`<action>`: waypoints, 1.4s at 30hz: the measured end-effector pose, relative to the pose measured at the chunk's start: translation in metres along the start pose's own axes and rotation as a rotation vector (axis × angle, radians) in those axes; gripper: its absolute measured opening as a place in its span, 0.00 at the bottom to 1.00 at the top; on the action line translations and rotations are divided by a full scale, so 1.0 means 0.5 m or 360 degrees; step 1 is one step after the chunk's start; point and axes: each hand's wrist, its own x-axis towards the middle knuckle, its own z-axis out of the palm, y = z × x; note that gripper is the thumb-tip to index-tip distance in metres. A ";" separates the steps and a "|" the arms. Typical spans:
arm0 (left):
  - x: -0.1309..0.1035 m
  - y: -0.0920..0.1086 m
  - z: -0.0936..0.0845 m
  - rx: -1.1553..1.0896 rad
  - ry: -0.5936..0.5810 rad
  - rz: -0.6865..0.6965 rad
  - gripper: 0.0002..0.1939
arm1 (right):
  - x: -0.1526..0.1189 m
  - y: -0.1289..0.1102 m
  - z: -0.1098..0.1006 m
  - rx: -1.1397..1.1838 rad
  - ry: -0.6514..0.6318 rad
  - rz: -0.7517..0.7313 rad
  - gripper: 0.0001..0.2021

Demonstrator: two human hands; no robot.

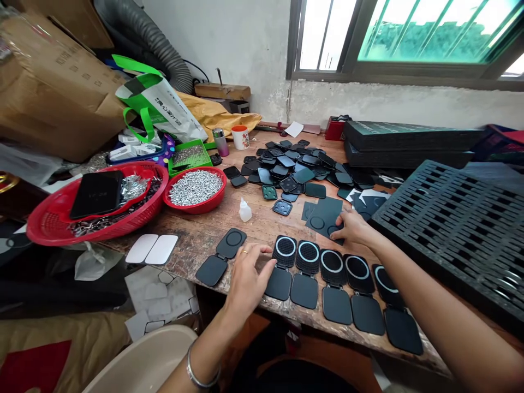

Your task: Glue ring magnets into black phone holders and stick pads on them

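My left hand (248, 275), with a ring and a bracelet, hovers by the table's front edge, fingers curved and thumb apart, holding nothing. Left of it lies an unfolded hinged black case (212, 270) whose upper panel bears a dark ring. On its right stands a row of several unfolded hinged cases (303, 292), their upper panels bearing pale rings (308, 251). My right hand (354, 226) reaches past that row and pinches the right edge of a dark sheet (327, 210) marked with circles. Part of the sheet is hidden by the fingers.
Behind the sheet spreads a heap of black square panels (295, 164). A small white dropper bottle (245, 210) stands mid-table. Red baskets of metal parts (196, 188) sit on the left, near white pads (151, 249). A large slotted black tray (454, 229) lies at right.
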 end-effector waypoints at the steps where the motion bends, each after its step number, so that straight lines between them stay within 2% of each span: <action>1: 0.002 0.005 0.003 -0.0057 -0.0028 -0.0029 0.05 | 0.005 -0.001 -0.002 0.0011 -0.0019 0.0006 0.21; 5: 0.003 0.016 0.011 -0.0288 -0.0146 -0.0141 0.05 | 0.016 -0.008 -0.014 0.0078 -0.0046 0.0066 0.28; 7: 0.002 0.019 0.014 -0.0422 -0.0182 -0.0207 0.06 | 0.017 -0.012 -0.025 0.0128 -0.0048 0.0093 0.28; 11: 0.001 0.023 0.020 -0.0783 -0.0154 -0.0354 0.08 | 0.000 -0.025 -0.059 0.0254 0.0059 0.0104 0.19; 13: 0.001 0.027 0.022 -0.1010 -0.0125 -0.0452 0.10 | -0.026 -0.043 -0.077 0.0344 0.0139 0.0075 0.12; 15: 0.001 0.035 0.025 -0.1262 -0.0127 -0.0571 0.13 | -0.063 -0.072 -0.088 0.0467 0.0177 -0.0001 0.09; 17: 0.000 0.046 0.030 -0.1513 -0.0148 -0.0696 0.19 | -0.109 -0.110 -0.086 0.0739 0.0136 -0.0083 0.11; 19: 0.000 0.056 0.035 -0.1755 -0.0183 -0.0805 0.23 | -0.156 -0.147 -0.074 0.1445 -0.0055 -0.0069 0.13; 21: 0.000 0.061 0.037 -0.1949 -0.0213 -0.0875 0.21 | -0.193 -0.178 -0.054 0.1852 -0.0259 -0.0023 0.15; 22: 0.000 0.061 0.036 -0.1998 -0.0203 -0.0895 0.19 | -0.207 -0.190 -0.044 0.1922 -0.0315 -0.0015 0.15; 23: 0.000 0.060 0.035 -0.2003 -0.0172 -0.0906 0.17 | -0.217 -0.199 -0.035 0.1913 -0.0290 -0.0029 0.14; 24: -0.001 0.057 0.033 -0.1971 -0.0130 -0.0907 0.15 | -0.223 -0.206 -0.028 0.1831 -0.0174 -0.0070 0.13; 27: -0.005 0.046 0.025 -0.1796 -0.0019 -0.0865 0.15 | -0.232 -0.222 -0.021 0.1268 0.0473 -0.0396 0.11; 29: -0.009 0.041 0.020 -0.1711 0.0005 -0.0804 0.15 | -0.235 -0.236 -0.025 0.0901 0.0723 -0.0731 0.11; 31: -0.015 0.040 0.015 -0.1634 0.0007 -0.0738 0.15 | -0.242 -0.255 -0.033 0.0763 0.0708 -0.0990 0.10; 34: -0.024 0.045 0.006 -0.1482 -0.0030 -0.0611 0.14 | -0.254 -0.291 -0.043 0.0831 0.0586 -0.1072 0.08; 38: -0.030 0.047 -0.017 -0.1346 -0.0072 -0.0486 0.12 | -0.252 -0.318 -0.053 0.0990 0.0355 -0.0935 0.07; 40: -0.031 0.036 -0.036 -0.1368 -0.0102 -0.0521 0.12 | -0.232 -0.307 -0.061 0.1090 0.0307 -0.0758 0.07; 42: -0.031 0.016 -0.056 -0.1403 -0.0065 -0.0614 0.14 | -0.202 -0.283 -0.070 0.1242 0.0362 -0.0519 0.08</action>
